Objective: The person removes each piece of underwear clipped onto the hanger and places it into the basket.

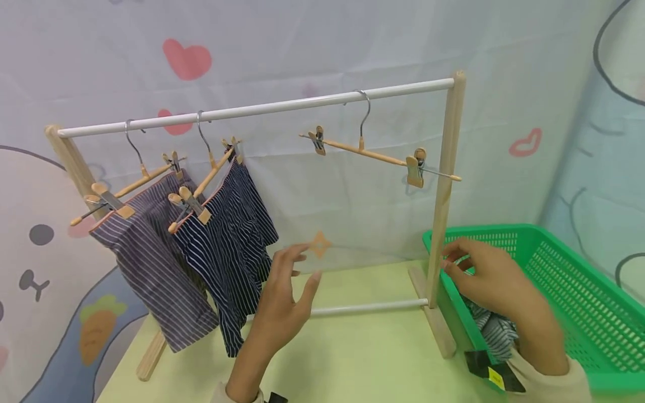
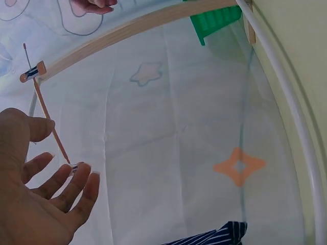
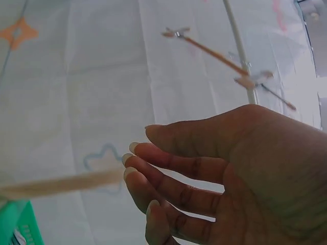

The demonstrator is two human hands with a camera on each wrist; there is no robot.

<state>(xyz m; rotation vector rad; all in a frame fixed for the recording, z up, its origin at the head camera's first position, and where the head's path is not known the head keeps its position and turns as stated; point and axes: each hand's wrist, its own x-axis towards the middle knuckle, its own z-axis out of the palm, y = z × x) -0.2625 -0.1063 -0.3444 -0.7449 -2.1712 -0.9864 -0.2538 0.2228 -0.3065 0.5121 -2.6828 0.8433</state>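
Note:
My left hand point(image 1: 284, 302) hovers in front of the rack, just right of the dark striped shorts point(image 1: 229, 240), its fingers loosely spread and holding nothing. Over the near left side of the green basket point(image 1: 569, 280) is my right hand point(image 1: 486, 274), beside the rack's right post point(image 1: 445, 207). Its fingers bend loosely with nothing between them in the right wrist view. Below that wrist, striped cloth point(image 1: 491, 330) lies in the basket, partly hidden by the arm. A bare clip hanger point(image 1: 378, 155) hangs from the white rail point(image 1: 302, 102), between and above both hands.
Greyish striped pants point(image 1: 156, 268) hang clipped at the rack's left end. A lower white bar point(image 1: 368, 308) joins the rack's wooden feet point(image 1: 438, 330) on the yellow-green table point(image 1: 353, 358). Behind stands a printed curtain point(image 1: 282, 61).

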